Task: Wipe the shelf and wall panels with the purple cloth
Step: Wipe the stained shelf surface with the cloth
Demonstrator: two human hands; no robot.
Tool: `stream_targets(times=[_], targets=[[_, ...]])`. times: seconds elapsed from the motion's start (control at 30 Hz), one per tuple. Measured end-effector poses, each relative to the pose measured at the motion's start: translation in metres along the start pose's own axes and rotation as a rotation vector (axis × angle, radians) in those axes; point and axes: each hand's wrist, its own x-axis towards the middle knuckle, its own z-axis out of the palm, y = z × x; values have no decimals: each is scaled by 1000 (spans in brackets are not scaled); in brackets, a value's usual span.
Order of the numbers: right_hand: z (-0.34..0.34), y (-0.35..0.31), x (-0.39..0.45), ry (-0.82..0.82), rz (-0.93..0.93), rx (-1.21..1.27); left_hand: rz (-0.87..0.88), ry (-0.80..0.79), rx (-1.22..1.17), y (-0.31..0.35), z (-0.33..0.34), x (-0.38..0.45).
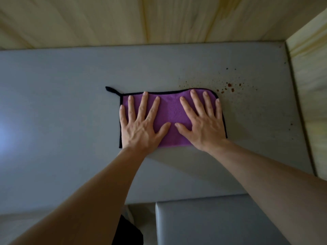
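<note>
Purple cloth (172, 110) under both flat hands, left hand (141, 124) & right hand (203, 122).

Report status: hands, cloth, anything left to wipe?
Left hand and right hand flat, pressing purple cloth on grey shelf. Brown specks unwiped, right of cloth. Nothing blocking.

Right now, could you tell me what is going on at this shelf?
A person is wiping a grey panel with a purple cloth. Both hands lie flat on the cloth with fingers spread: the left hand on its left half, the right hand on its right half. A scatter of reddish-brown specks sits on the panel just beyond the cloth's upper right corner, not yet wiped. Pale wood panels border the grey surface above and to the right.
</note>
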Motion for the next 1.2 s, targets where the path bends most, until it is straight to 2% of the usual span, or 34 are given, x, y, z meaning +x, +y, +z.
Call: stream_targets(times=[0.43, 0.87, 1.2], targets=[[-30, 27, 149, 16, 31, 19, -57, 58, -16, -1, -19, 146], [-33, 27, 156, 30, 11, 30, -60, 69, 5, 0, -21, 158], [-37, 26, 156, -12, -1, 5, -70, -18, -29, -3, -21, 164]])
